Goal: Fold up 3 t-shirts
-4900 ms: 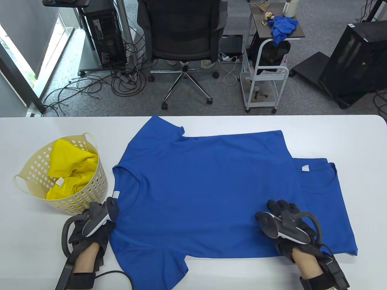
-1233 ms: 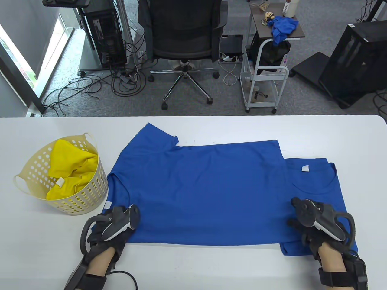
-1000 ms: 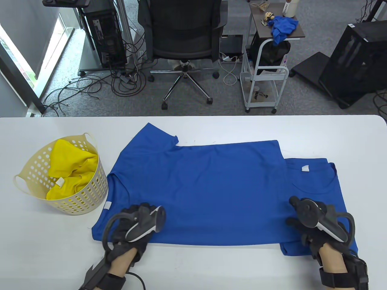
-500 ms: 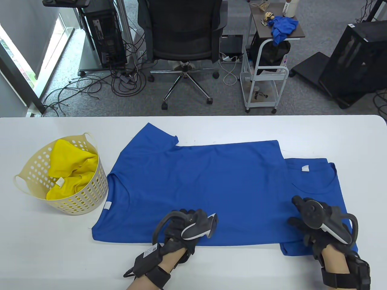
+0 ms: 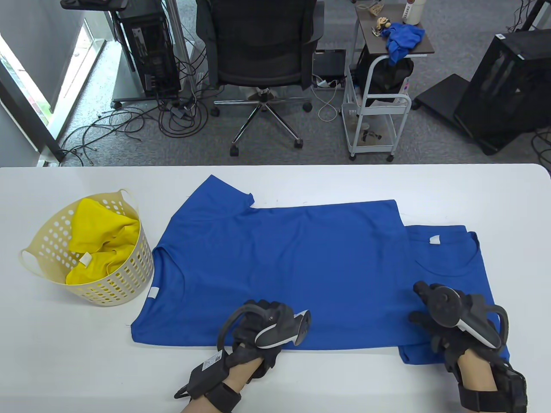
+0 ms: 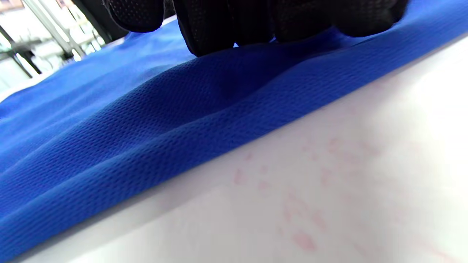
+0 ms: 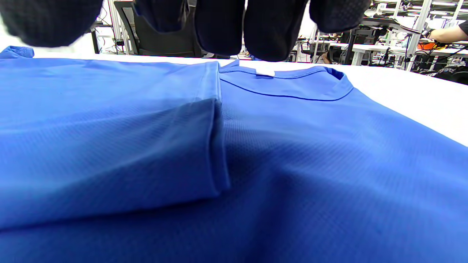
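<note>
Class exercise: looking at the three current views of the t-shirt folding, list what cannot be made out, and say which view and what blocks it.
- Left hand, table view: fingers hidden under the tracker; the left wrist view shows only fingertips on the blue t-shirt, so its grip is unclear.
- Right hand: fingers cut off by the right wrist view's top edge.
- Yellow cloth: bunched in the basket, so garment count is unknowable.
- Second blue t-shirt: partly covered.

We count two blue shirts (image 5: 280, 266) on the worktop (image 5: 64, 365), one overlapping the other (image 5: 456, 266), one basket (image 5: 125, 275) with yellow cloth (image 5: 103, 241) inside, two gloved hands (image 5: 258, 335) (image 5: 452, 327), one chair (image 5: 258, 43) and one cart (image 5: 374, 107) behind.
</note>
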`<move>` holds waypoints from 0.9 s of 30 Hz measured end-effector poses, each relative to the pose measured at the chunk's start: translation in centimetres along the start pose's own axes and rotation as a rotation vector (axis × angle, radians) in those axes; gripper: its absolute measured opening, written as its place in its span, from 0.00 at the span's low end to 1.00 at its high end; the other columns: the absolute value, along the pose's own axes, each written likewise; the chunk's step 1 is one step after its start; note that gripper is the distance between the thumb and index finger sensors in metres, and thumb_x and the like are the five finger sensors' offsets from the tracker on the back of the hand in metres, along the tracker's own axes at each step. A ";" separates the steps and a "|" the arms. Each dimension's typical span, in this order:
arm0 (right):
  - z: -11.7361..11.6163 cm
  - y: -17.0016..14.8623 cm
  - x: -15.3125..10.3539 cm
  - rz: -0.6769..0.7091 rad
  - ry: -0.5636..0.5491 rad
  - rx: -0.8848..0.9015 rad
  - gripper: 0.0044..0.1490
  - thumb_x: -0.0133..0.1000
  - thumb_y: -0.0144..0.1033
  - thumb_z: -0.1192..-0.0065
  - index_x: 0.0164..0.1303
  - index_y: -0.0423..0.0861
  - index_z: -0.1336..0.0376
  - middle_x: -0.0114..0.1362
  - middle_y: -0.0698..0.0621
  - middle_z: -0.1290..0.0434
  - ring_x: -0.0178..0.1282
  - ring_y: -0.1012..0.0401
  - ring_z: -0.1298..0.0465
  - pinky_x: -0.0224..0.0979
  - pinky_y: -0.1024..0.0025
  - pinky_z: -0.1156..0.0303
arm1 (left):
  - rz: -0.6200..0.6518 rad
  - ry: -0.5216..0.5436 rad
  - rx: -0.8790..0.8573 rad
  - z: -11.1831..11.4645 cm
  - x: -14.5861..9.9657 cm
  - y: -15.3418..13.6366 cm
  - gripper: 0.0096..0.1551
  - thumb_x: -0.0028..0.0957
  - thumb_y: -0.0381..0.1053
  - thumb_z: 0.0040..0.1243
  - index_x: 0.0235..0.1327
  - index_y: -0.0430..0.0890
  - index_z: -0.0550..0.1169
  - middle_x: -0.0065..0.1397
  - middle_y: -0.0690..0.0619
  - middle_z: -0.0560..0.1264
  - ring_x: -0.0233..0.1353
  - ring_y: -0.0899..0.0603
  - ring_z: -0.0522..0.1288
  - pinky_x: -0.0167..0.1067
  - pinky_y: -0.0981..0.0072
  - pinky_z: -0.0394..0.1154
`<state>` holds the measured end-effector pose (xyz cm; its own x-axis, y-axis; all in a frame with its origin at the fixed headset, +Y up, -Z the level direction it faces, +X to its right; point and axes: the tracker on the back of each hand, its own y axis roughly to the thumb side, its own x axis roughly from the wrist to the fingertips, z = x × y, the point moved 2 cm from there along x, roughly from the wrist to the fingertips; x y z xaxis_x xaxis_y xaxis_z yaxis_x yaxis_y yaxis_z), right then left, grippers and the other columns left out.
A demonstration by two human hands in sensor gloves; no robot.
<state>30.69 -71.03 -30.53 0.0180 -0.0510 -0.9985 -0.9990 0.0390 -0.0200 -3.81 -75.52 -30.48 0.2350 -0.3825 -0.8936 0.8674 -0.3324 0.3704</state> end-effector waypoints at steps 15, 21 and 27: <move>-0.1 -0.2 0.0 0.001 0.027 0.027 0.44 0.44 0.57 0.35 0.72 0.56 0.43 0.79 0.45 0.36 0.76 0.41 0.33 0.75 0.36 0.41 | 0.052 0.026 0.105 0.4 -1.1 1.0 0.40 0.39 0.68 0.58 0.66 0.61 0.62 0.81 0.58 0.57 0.80 0.48 0.63 0.79 0.43 0.61; -0.3 -0.2 0.1 0.016 0.040 0.064 0.44 0.44 0.57 0.36 0.72 0.56 0.43 0.79 0.45 0.36 0.76 0.41 0.33 0.75 0.35 0.41 | 0.082 0.022 0.071 0.4 -1.0 1.4 0.31 0.42 0.66 0.58 0.60 0.63 0.70 0.81 0.56 0.60 0.79 0.47 0.65 0.77 0.43 0.63; -0.3 -0.3 0.2 0.012 0.045 0.064 0.44 0.45 0.56 0.36 0.72 0.56 0.43 0.79 0.45 0.36 0.76 0.41 0.33 0.75 0.35 0.42 | 0.064 0.131 0.046 0.0 -0.6 1.6 0.22 0.42 0.64 0.60 0.49 0.63 0.77 0.75 0.58 0.67 0.74 0.49 0.71 0.75 0.45 0.66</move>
<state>30.93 -71.35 -30.68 0.0027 -0.0945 -0.9955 -0.9946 0.1034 -0.0126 -2.60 -75.86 -29.34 0.3474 -0.2893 -0.8920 0.8282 -0.3515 0.4365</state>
